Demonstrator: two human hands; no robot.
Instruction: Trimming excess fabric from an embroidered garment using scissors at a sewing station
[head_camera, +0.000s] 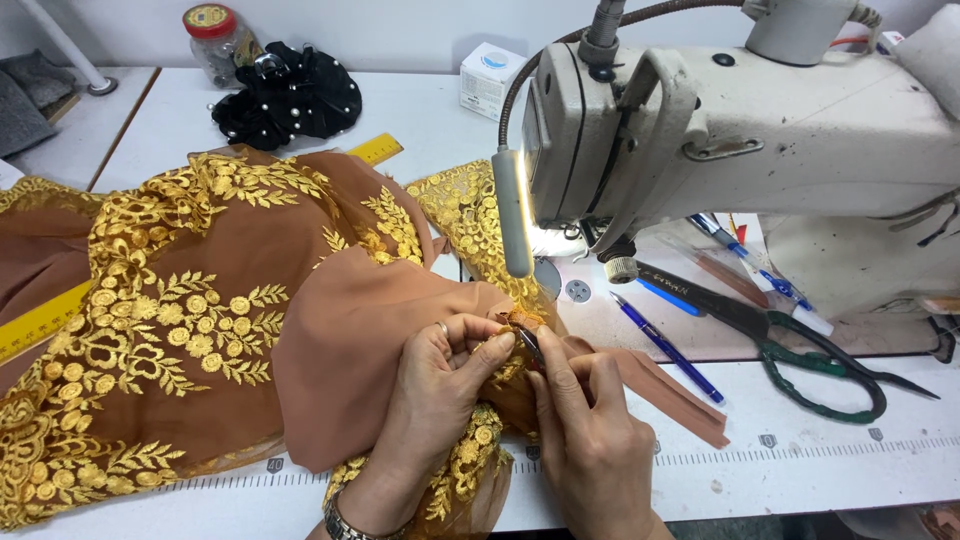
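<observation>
Brown fabric with gold leaf embroidery (190, 300) lies spread over the left of the white sewing table (800, 460). My left hand (440, 385), with a ring and a wrist bracelet, pinches a fold of this fabric near its gold edge. My right hand (590, 430) holds a small thin metal tool (530, 348) whose tip touches the fabric between my fingertips. Both hands sit just in front of the sewing machine (760, 140), below its lit lamp (512, 210).
Dark-handled scissors (790, 345) and blue pens (670, 350) lie on the machine bed at right. A yellow ruler (45, 320) pokes out under the fabric. At the back stand a black beaded cloth piece (290, 95), a red-lidded jar (215, 40) and a small white box (488, 80).
</observation>
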